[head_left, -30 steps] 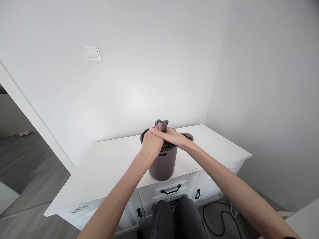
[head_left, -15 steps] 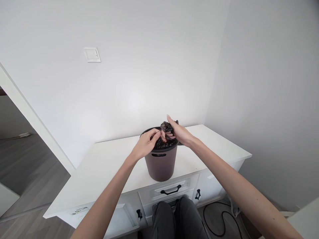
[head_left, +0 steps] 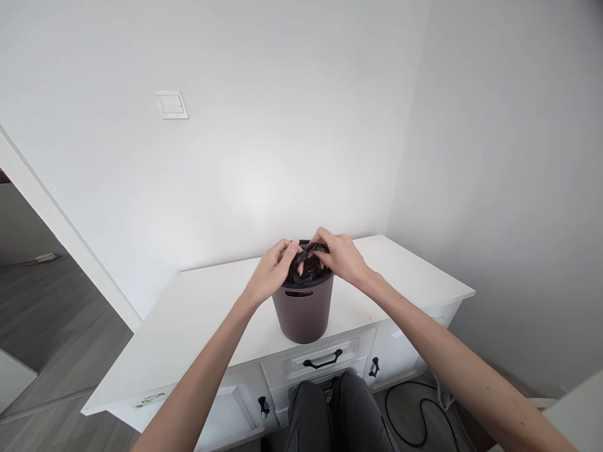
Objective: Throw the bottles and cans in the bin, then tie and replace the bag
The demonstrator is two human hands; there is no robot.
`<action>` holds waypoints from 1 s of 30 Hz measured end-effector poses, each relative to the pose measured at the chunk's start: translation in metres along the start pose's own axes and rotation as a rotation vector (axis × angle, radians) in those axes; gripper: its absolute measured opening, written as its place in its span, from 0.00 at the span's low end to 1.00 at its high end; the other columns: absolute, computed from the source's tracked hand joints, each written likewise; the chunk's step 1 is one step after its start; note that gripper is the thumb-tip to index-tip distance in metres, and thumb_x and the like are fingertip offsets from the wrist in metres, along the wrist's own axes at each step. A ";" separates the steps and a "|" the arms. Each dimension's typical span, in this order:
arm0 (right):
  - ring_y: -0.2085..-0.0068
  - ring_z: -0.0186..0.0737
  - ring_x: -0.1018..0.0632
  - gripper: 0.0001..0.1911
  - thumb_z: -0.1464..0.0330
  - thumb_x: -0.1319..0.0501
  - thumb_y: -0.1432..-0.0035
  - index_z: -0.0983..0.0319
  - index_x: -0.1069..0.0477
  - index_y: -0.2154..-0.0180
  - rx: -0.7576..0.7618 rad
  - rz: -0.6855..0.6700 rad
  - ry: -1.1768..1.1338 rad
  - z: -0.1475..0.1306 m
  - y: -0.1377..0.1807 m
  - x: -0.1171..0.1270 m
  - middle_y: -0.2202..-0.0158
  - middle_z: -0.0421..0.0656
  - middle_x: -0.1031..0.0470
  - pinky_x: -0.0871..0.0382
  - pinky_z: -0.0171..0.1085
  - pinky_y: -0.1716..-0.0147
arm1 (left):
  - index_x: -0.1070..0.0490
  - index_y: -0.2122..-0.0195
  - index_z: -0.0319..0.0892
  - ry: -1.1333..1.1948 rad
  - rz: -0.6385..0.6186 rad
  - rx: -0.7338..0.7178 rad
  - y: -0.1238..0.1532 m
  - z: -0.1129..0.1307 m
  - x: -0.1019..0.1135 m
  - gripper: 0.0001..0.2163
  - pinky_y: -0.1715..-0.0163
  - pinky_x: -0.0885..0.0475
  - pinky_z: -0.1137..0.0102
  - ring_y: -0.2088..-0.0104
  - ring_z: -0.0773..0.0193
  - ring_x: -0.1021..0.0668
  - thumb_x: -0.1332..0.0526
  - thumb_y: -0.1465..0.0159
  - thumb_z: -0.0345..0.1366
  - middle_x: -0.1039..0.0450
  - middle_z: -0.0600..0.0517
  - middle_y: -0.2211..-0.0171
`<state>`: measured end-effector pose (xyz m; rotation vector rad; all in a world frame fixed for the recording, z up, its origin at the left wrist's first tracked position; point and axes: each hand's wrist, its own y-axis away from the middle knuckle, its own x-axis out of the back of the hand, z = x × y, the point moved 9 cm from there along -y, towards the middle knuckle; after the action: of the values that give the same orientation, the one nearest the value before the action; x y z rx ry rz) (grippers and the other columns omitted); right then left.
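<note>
Bin (head_left: 303,317) upright at the worktop's (head_left: 211,307) front edge, between its corners. Left hand (head_left: 273,270) and right hand (head_left: 343,256) pinch the black bag (head_left: 311,271) at the bin's mouth. Work appears to be knotting; next move likely calls for 2 firm grips.

So your bin (head_left: 304,317) is on the cabinet (head_left: 221,307), pretty close to its front edge. The bag (head_left: 311,274) is in the mouth of the bin, with your left hand (head_left: 273,270) on it at the bin's left and your right hand (head_left: 342,257) on it at the right. Behind the bin you've got the wall (head_left: 268,163), and the switch (head_left: 172,105) is on that wall, up and left of the bin. Well left of the bin there's the door trim (head_left: 60,226). Your legs (head_left: 308,417) are in front of the bin and lower down, a drawer handle (head_left: 323,362) is just below it, and the cable (head_left: 386,405) is on the floor (head_left: 404,409), down to the bin's right.
</note>
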<state>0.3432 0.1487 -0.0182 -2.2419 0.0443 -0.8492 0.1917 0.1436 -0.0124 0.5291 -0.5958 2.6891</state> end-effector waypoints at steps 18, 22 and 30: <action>0.61 0.44 0.19 0.10 0.68 0.43 0.30 0.55 0.22 0.55 0.266 0.234 0.182 -0.020 0.019 0.015 0.61 0.44 0.17 0.29 0.40 0.63 | 0.23 0.72 0.45 0.036 0.055 0.091 -0.016 -0.009 0.001 0.23 0.72 0.38 0.68 0.74 0.64 0.31 0.36 0.38 0.61 0.32 0.55 0.78; 0.55 0.47 0.16 0.14 0.63 0.45 0.27 0.53 0.20 0.60 0.242 0.227 0.159 -0.013 0.027 0.014 0.53 0.43 0.15 0.25 0.44 0.58 | 0.22 0.70 0.45 -0.125 0.170 0.022 -0.019 -0.012 0.011 0.21 0.68 0.35 0.66 0.69 0.59 0.26 0.38 0.36 0.59 0.25 0.52 0.73; 0.53 0.47 0.19 0.12 0.67 0.41 0.29 0.53 0.21 0.64 0.369 0.214 0.187 -0.033 0.053 0.022 0.54 0.42 0.15 0.26 0.49 0.54 | 0.28 0.71 0.46 -0.791 0.336 -0.157 -0.049 -0.027 0.042 0.14 0.61 0.36 0.62 0.63 0.53 0.24 0.42 0.30 0.45 0.22 0.46 0.65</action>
<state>0.3521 0.0827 -0.0226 -1.7752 0.1958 -0.8683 0.1667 0.2083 -0.0004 1.5888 -1.1695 2.6169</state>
